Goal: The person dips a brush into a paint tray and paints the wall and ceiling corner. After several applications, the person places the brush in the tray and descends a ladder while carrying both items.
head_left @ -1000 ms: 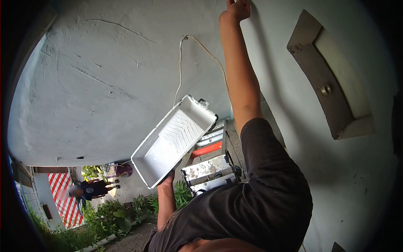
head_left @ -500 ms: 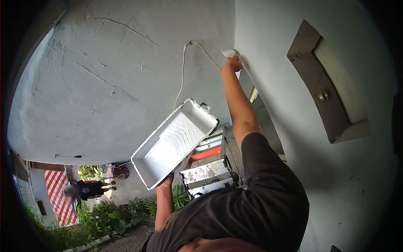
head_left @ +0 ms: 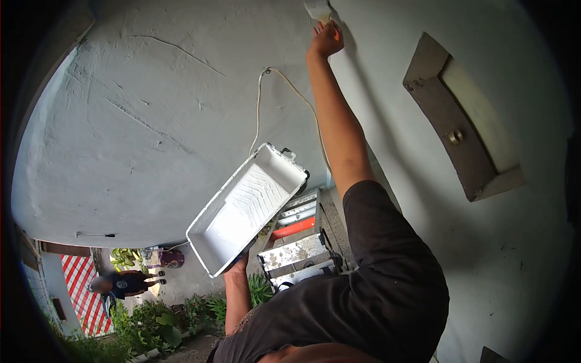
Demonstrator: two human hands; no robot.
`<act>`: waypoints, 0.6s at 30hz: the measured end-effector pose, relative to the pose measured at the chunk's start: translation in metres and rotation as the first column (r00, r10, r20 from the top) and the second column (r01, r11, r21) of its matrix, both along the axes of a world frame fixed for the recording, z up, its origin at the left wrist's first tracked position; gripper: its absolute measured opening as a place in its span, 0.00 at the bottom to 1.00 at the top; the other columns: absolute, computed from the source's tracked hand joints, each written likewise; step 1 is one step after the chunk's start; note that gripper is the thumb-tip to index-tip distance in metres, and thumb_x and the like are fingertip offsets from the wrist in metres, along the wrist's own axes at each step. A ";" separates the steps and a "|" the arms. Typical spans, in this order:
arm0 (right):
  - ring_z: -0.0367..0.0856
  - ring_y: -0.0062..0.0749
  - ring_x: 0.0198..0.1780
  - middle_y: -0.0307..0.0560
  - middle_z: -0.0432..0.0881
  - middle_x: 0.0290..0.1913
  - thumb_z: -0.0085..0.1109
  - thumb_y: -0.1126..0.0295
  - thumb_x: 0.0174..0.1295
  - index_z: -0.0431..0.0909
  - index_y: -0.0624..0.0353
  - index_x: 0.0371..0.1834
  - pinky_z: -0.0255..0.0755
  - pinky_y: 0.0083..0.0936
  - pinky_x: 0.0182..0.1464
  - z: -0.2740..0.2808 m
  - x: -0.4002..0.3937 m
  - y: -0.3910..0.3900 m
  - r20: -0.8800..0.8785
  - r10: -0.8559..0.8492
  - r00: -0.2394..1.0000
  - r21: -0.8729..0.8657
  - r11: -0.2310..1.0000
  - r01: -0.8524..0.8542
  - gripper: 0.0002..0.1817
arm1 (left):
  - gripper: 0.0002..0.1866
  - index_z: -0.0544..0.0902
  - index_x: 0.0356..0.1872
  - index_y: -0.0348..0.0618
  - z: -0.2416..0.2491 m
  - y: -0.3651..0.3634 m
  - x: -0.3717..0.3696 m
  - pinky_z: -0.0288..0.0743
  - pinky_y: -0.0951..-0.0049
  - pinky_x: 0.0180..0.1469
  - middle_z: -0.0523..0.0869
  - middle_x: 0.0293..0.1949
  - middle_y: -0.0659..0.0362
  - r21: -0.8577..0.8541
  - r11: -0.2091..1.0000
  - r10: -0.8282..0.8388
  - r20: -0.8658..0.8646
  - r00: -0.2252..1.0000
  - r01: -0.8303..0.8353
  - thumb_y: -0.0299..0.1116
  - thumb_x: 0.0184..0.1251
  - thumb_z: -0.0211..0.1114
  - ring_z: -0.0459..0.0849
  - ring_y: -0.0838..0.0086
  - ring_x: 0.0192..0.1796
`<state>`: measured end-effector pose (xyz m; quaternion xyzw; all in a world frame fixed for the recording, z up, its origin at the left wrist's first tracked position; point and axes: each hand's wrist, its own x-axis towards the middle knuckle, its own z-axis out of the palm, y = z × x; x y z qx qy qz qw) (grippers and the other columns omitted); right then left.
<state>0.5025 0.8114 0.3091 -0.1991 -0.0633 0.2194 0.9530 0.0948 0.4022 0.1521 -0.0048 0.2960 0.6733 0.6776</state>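
Observation:
My left hand [head_left: 240, 264] grips the lower end of a white paint tray [head_left: 283, 164] from beneath, its fingers partly hidden. White paint coats the tray's ribbed slope and pools in its deep end. At the top of the view, my right arm is stretched out and my right hand [head_left: 327, 40] is closed on a paintbrush [head_left: 317, 9]. The brush's pale, flat head lies at the corner where the grey wall [head_left: 169, 109] meets the lighter wall [head_left: 387, 36]. Most of the brush handle is hidden in my hand.
Beyond the tray stands a paint-spattered stepladder [head_left: 295, 254] with a red bar. A pale cable [head_left: 259, 109] loops from a hook on the grey wall. A framed recess [head_left: 448, 127] with a lamp socket is at right. A person [head_left: 130, 283] stands far off by plants [head_left: 145, 317].
My right hand has moved up the view along the wall corner with the paintbrush. The tray in my left hand has shifted only slightly.

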 end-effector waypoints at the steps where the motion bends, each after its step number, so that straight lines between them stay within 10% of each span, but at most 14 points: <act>1: 0.85 0.45 0.48 0.55 0.82 0.46 0.54 0.71 0.65 0.77 0.69 0.48 0.82 0.41 0.50 -0.023 -0.008 -0.009 0.016 -0.034 0.999 -0.105 0.994 0.035 0.13 | 0.28 0.69 0.65 0.43 0.000 0.001 -0.001 0.66 0.51 0.67 0.76 0.63 0.53 0.003 1.000 0.000 0.005 1.000 0.000 0.52 0.73 0.46 0.74 0.58 0.64; 5: 0.82 0.30 0.33 0.46 0.83 0.34 0.53 0.75 0.62 0.81 0.66 0.39 0.79 0.27 0.36 -0.152 -0.022 -0.017 -0.037 -0.099 0.994 -0.554 0.830 0.062 0.08 | 0.29 0.70 0.65 0.43 0.003 -0.004 0.001 0.66 0.51 0.67 0.76 0.63 0.53 0.030 0.999 -0.025 0.025 0.999 0.024 0.52 0.72 0.46 0.74 0.58 0.64; 8: 0.86 0.42 0.39 0.49 0.87 0.39 0.53 0.71 0.59 0.85 0.64 0.36 0.81 0.32 0.42 -0.188 -0.029 -0.045 -0.125 0.021 0.992 -0.824 0.554 -0.115 0.12 | 0.29 0.70 0.64 0.43 0.010 -0.006 0.005 0.66 0.51 0.67 0.76 0.63 0.52 0.073 0.995 -0.062 0.006 0.998 0.062 0.53 0.72 0.46 0.74 0.58 0.64; 10: 0.86 0.40 0.38 0.49 0.87 0.38 0.54 0.71 0.59 0.85 0.65 0.36 0.82 0.31 0.41 -0.173 -0.029 -0.037 -0.083 0.056 0.995 -0.789 0.606 -0.100 0.11 | 0.29 0.70 0.64 0.43 0.008 -0.009 0.000 0.66 0.52 0.67 0.76 0.63 0.52 0.125 0.988 -0.091 -0.028 0.995 0.094 0.53 0.72 0.46 0.74 0.58 0.64; 14: 0.85 0.38 0.38 0.51 0.84 0.37 0.53 0.76 0.60 0.83 0.69 0.37 0.84 0.31 0.37 -0.039 -0.015 -0.004 -0.061 0.022 0.998 -0.195 0.980 -0.034 0.09 | 0.30 0.69 0.65 0.43 -0.004 -0.008 -0.007 0.66 0.51 0.68 0.75 0.63 0.52 0.114 0.992 -0.064 0.023 0.998 0.061 0.53 0.72 0.47 0.73 0.58 0.64; 18: 0.81 0.31 0.32 0.47 0.82 0.37 0.53 0.74 0.61 0.80 0.67 0.42 0.82 0.37 0.46 0.065 -0.010 -0.034 0.138 -0.016 0.990 0.144 0.990 -0.005 0.11 | 0.29 0.69 0.66 0.44 -0.002 -0.010 -0.002 0.67 0.52 0.67 0.75 0.64 0.53 0.131 0.989 -0.067 0.011 0.998 0.065 0.53 0.72 0.47 0.73 0.58 0.64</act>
